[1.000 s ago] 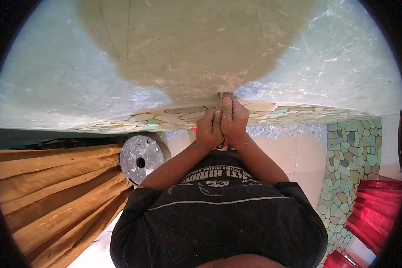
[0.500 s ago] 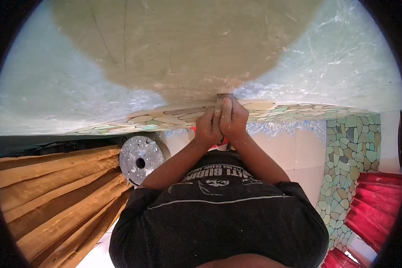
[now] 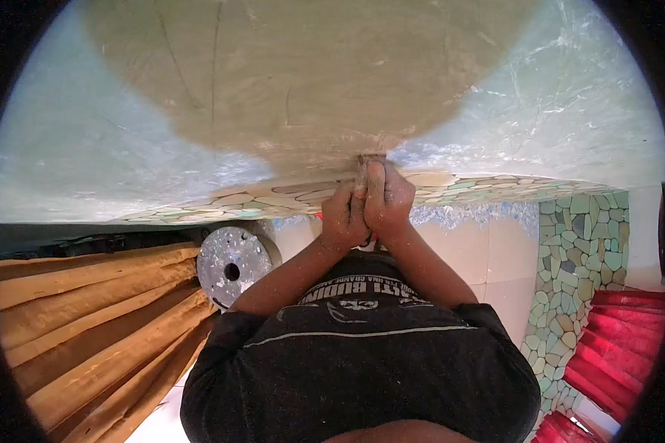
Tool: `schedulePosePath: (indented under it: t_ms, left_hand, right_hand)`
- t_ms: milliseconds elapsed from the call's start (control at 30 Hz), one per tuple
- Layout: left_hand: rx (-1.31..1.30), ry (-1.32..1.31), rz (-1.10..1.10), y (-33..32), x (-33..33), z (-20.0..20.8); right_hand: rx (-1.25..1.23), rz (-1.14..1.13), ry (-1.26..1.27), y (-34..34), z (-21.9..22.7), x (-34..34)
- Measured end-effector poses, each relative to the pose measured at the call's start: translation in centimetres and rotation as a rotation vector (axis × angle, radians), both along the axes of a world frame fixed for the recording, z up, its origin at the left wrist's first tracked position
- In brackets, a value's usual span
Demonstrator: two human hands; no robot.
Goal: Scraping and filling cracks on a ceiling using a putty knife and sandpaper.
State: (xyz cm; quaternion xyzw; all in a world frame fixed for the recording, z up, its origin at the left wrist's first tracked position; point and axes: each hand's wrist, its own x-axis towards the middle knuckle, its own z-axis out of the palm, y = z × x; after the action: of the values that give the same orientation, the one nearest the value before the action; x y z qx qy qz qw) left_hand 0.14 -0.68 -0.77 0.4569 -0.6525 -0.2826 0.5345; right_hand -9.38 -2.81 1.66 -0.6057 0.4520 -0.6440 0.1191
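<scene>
Both my hands are closed together in front of my chest, around what looks like a scraper [image 3: 372, 158]. Only its dark flat end shows above the fingers, against the wall [image 3: 332, 96]. My left hand [image 3: 338, 219] wraps it a little lower. Fingers pointing up along the tool, my right hand [image 3: 391, 203] grips from the other side. The handle is mostly hidden by the palms. The wall is greenish, with scratches, whitish scuffs and a large brownish area straight ahead.
A speckled grey round object [image 3: 229, 267] with a central hole stands left of my arm, near an orange curtain [image 3: 111, 317]. White and blue flakes [image 3: 480, 212] lie on the pale floor tiles. Right are a stone-patterned strip [image 3: 580, 258] and red fabric [image 3: 621, 347].
My hands stay together at nearly the same spot on the wall, with only a slight shift. The red patch below them is less visible now.
</scene>
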Motion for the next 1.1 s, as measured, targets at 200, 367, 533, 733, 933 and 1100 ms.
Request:
schedulePosePath:
  t_ms: [200,367,533,733,933,1100]
  left_hand:
    - [0.007,-0.009,0.000,0.9,0.2,-1.8]
    - [-0.007,-0.040,0.017,0.7,0.2,0.5]
    - [0.007,-0.050,-0.001,0.7,0.3,0.1]
    - [-0.109,0.024,0.020,0.0,0.0,3.9]
    - [0.009,0.000,0.002,1.1,-0.2,1.8]
    - [-0.042,0.004,0.036,1.1,0.0,4.9]
  right_hand:
    - [0.240,0.087,0.000,1.3,-1.0,-0.7]
    - [0.198,0.049,-0.056,0.8,1.9,-0.4]
    - [0.176,0.116,-0.086,0.7,-1.3,-0.6]
    - [0.138,0.043,-0.011,0.6,4.0,-0.4]
    - [0.186,0.110,-0.062,1.2,2.3,-0.7]
    - [0.182,0.063,-0.009,0.9,6.0,-0.5]
